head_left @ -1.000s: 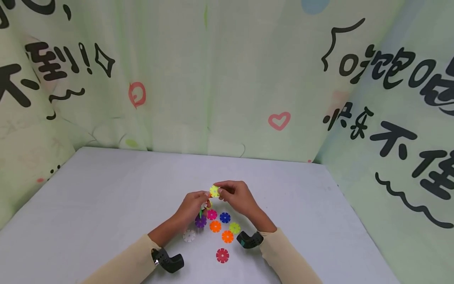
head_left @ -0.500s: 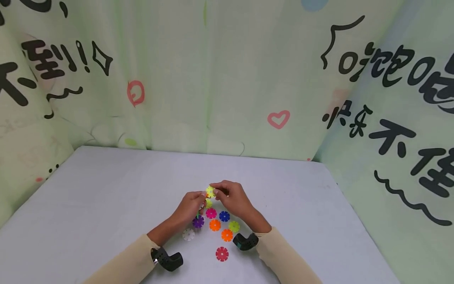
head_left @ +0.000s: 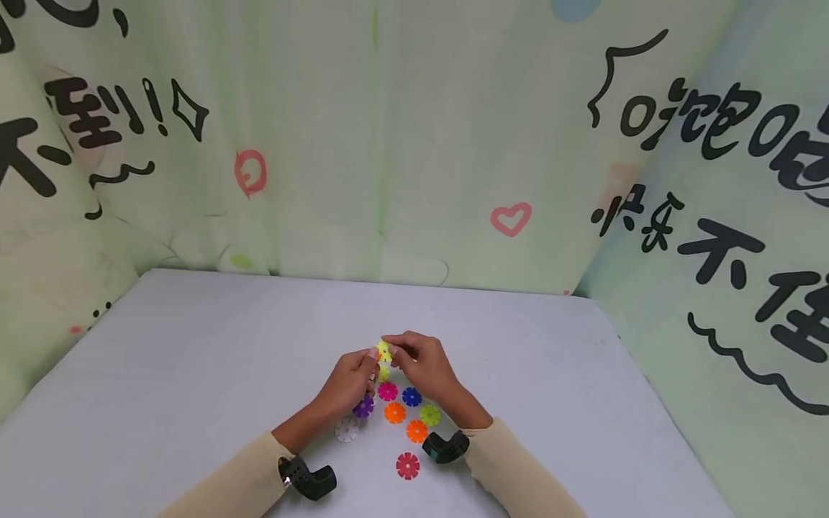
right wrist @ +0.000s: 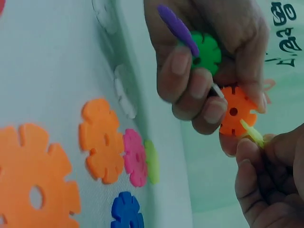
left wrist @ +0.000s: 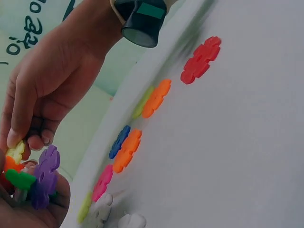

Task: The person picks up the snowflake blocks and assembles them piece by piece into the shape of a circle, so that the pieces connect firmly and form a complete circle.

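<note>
My left hand (head_left: 350,380) grips a chain of joined notched plastic discs, the flower-shaped kind that slot together. A purple disc (right wrist: 176,27), a green disc (right wrist: 208,51) and an orange disc (right wrist: 232,111) show in it in the right wrist view, with a pale piece partly hidden by the fingers. Between thumb and fingers my right hand (head_left: 426,365) pinches a yellow disc (right wrist: 251,133). Its edge meets the rim of the orange disc, roughly crosswise to it. Both hands are raised above the white table (head_left: 518,360).
Loose discs lie below the hands: pink (head_left: 388,391), blue (head_left: 411,396), orange (head_left: 395,413), yellow-green (head_left: 429,415), red (head_left: 408,466) and white (head_left: 347,430) among them. A printed curtain (head_left: 427,144) stands behind the table's far edge.
My right hand has moved slightly left, bringing the yellow disc in against the orange disc. The left hand has stayed nearly in place, and the loose discs lie as before.
</note>
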`<state>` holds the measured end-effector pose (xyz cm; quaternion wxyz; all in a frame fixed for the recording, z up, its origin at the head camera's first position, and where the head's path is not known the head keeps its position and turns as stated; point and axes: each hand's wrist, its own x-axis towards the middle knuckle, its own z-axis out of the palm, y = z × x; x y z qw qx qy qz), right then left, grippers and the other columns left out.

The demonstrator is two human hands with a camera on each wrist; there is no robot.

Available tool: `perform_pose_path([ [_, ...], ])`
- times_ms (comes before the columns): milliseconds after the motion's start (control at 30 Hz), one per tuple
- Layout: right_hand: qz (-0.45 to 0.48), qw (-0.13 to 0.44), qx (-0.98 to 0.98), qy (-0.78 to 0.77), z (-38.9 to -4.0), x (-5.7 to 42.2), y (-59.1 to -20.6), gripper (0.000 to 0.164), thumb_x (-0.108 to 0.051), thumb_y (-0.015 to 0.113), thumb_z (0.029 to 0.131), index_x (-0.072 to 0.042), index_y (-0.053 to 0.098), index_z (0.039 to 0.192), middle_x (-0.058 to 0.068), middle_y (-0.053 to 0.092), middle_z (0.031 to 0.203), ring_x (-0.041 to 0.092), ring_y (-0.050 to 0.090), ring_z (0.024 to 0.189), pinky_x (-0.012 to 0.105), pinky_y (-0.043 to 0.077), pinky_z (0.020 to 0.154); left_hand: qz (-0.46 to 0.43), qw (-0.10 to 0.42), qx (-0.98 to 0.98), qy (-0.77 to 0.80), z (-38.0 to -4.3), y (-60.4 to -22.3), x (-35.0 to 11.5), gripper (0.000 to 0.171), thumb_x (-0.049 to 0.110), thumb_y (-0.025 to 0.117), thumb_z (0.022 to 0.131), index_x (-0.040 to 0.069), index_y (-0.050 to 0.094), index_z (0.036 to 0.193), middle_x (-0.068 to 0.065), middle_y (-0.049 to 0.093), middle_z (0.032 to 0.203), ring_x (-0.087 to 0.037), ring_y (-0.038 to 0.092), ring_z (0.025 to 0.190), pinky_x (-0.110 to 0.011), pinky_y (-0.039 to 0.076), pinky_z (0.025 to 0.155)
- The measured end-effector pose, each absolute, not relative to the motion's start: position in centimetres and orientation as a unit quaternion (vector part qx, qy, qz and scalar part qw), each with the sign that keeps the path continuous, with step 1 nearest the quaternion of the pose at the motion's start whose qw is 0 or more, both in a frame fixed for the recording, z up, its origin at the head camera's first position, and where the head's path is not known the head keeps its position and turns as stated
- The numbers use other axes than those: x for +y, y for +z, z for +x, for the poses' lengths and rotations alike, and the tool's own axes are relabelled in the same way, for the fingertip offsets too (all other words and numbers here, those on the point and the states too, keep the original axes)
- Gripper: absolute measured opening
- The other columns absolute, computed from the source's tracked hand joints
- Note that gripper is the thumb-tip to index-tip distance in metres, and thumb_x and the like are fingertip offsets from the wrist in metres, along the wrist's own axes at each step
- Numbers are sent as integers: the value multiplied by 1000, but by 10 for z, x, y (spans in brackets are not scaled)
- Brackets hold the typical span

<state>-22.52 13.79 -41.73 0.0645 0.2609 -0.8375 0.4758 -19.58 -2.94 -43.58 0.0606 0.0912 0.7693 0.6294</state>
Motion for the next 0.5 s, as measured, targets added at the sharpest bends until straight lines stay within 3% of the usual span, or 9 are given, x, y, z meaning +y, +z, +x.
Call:
perform_pose_path([
  [200,276,82,-832,474,-224,131,-413,21,1,60,94,4,69,113,8,64,82,30,63,69,22,50,59,75,56,765,637,-198,-436,-34,38,29,39,106,-3,58,97,-7,50,78,-17,49,64,-24,46,61],
  [500,250,6,-836,488,-228,142,-414,23,-6,60,96,-2,68,117,8,69,92,32,65,75,24,54,68,39,93,743,661,-201,-438,-34,34,31,50,102,-1,61,104,-11,56,81,-18,52,65,-25,50,62],
])
